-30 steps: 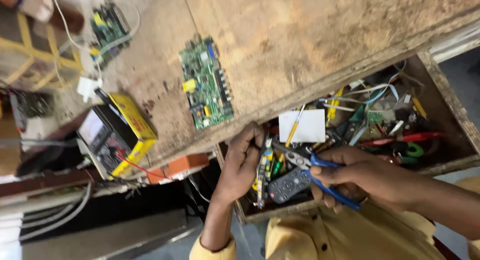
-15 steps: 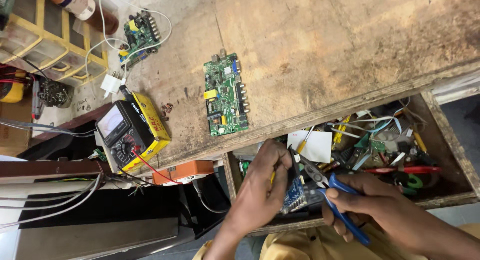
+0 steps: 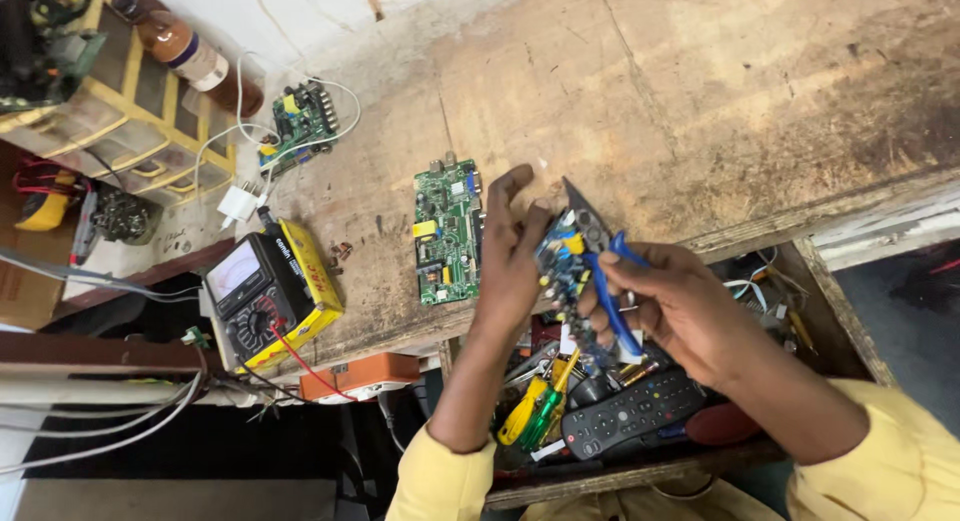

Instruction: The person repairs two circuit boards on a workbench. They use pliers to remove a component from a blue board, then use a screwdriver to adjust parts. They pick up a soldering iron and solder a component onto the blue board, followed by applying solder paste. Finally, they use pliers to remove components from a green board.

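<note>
three circuit boards (image 3: 447, 231), one multimeter (image 3: 268, 291)

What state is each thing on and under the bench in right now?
left hand: raised, holding small blue circuit board
right hand: gripping blue-handled pliers, tip at the board
green circuit board: flat on bench
multimeter: lying at bench edge, red lead attached
drawer: open, full
remote control: lying in drawer

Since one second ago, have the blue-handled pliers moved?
Yes. The blue-handled pliers, in the right hand, rose out of the open drawer and now sit above the wooden bench's front edge.
</note>
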